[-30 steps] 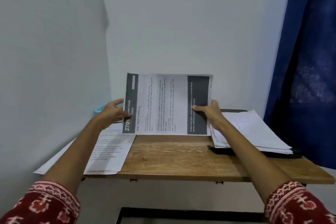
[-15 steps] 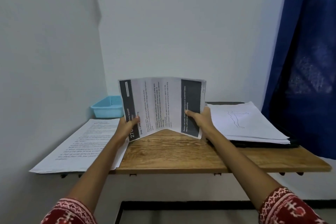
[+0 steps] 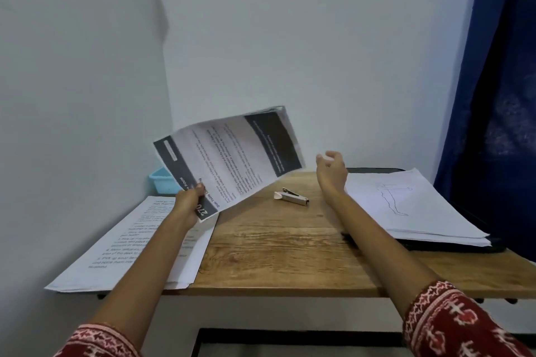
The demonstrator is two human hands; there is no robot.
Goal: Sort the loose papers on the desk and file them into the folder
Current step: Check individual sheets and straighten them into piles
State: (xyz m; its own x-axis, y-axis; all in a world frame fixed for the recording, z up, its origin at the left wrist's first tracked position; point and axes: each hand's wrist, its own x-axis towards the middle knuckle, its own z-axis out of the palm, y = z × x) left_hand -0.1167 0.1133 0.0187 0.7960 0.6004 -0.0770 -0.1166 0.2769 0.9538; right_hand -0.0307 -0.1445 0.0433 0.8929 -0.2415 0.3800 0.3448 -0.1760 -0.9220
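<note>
Head view: printed sheet (image 3: 232,159) pinched in your left hand (image 3: 188,206), tilted above the desk (image 3: 275,249); your right hand (image 3: 332,171) loose, apart from it.

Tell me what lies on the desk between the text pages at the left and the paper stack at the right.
In the head view, a small stapler lies on the bare wooden desk between the text pages and the paper stack.

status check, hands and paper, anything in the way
Left hand pinches printed sheet by one corner, held above the desk. Right hand free, fingers loose. Stapler lies mid-desk.
</note>
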